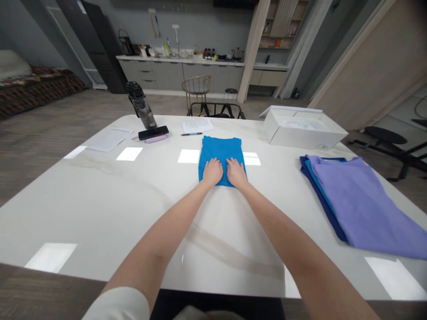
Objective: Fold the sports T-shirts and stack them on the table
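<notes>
A bright blue folded cloth (222, 149) lies flat on the white table (133, 209) in front of me, roughly rectangular. My left hand (213, 171) rests palm down on its lower left part, fingers stretched forward. On the lower right part lies my right hand (236, 172), also flat with its fingers extended. A narrow strip of blue fabric shows between the two hands. To the right, a stack of larger cloths is laid out, with a purple cloth (360, 200) on top and blue and navy ones (322, 202) showing beneath it.
At the back right stands an open white box (302, 129). Toward the back left are a clear bottle (143, 106), a black phone (153, 132), a purple case (156, 139) and paper sheets (109, 139). A pen (191, 134) lies before another printed sheet (197, 125). Chairs (216, 110) stand beyond.
</notes>
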Tool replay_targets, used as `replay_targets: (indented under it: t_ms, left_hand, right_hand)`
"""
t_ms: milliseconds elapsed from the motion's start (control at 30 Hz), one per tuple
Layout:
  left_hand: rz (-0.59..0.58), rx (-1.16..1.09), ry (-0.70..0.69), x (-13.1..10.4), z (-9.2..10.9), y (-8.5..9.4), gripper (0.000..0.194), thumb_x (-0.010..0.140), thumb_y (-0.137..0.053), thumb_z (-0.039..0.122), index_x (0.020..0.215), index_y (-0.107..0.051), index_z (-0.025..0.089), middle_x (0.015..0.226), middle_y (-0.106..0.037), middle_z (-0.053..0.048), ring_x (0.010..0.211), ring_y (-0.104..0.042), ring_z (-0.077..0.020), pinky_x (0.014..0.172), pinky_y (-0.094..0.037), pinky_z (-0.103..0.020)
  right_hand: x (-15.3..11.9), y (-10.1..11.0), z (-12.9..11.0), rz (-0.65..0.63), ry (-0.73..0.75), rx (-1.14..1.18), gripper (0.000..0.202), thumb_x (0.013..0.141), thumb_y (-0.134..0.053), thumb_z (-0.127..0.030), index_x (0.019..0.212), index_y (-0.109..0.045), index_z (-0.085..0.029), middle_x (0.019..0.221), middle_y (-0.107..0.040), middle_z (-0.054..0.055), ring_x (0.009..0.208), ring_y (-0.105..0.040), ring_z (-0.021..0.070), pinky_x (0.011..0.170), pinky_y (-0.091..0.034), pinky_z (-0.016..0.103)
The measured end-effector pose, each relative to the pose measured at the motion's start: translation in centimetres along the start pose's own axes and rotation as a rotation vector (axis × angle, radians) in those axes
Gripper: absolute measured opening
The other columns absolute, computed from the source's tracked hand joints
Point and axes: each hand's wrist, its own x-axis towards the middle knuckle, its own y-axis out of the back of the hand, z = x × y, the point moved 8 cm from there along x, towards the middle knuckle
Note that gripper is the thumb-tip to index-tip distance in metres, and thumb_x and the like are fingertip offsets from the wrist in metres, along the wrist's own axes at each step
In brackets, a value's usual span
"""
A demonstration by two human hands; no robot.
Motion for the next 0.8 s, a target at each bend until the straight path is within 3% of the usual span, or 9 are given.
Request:
replay_targets:
  t_ms: [100,233,467,800]
  left_hand:
    - [0.057,0.013,0.034,-1.6,0.8,-0.2,0.055,0.103,-0.031,0.032,0.149,-0.052,0.009,0.162,-0.040,-0.019,0.154,-0.031,-0.0331,0.127,-0.016,-0.054]
    - [0.071,0.066,-0.021,-3.7,0.5,0.0,0.062,0.104,-0.031,0.046,0.157,-0.044,0.018,0.166,-0.035,-0.012,0.156,-0.026,-0.0316,0.128,-0.011,-0.051]
    - [-0.050,0.121,-0.117,-5.1,-1.1,0.2,0.070,0.100,-0.036,0.062,0.161,-0.035,0.028,0.170,-0.027,-0.006,0.158,-0.018,-0.0303,0.129,-0.011,-0.049]
    - [-0.190,0.258,-0.090,-8.4,-3.0,1.1,0.079,0.100,-0.023,0.070,0.165,-0.023,0.025,0.173,-0.010,-0.009,0.160,-0.008,-0.0310,0.128,-0.010,-0.054]
  right_hand:
    - [-1.3,-0.2,-0.9,0.007,-0.050,0.011,0.059,0.108,-0.018,-0.037,0.161,-0.038,-0.020,0.168,-0.031,0.009,0.155,-0.026,0.0288,0.124,-0.018,0.052]
    - [-3.0,-0.2,-0.5,-0.004,-0.061,-0.032,0.061,0.108,-0.018,-0.044,0.164,-0.031,-0.024,0.170,-0.024,0.006,0.156,-0.021,0.0295,0.125,-0.014,0.055]
    - [-5.3,-0.2,1.7,-0.046,-0.077,-0.027,0.070,0.105,-0.020,-0.063,0.165,-0.025,-0.028,0.172,-0.019,0.005,0.158,-0.014,0.0301,0.124,-0.011,0.062]
    - [-8.9,-0.4,4.2,-0.124,-0.101,-0.015,0.076,0.103,-0.024,-0.068,0.167,-0.020,-0.026,0.173,-0.011,0.006,0.158,-0.013,0.0295,0.126,-0.009,0.055]
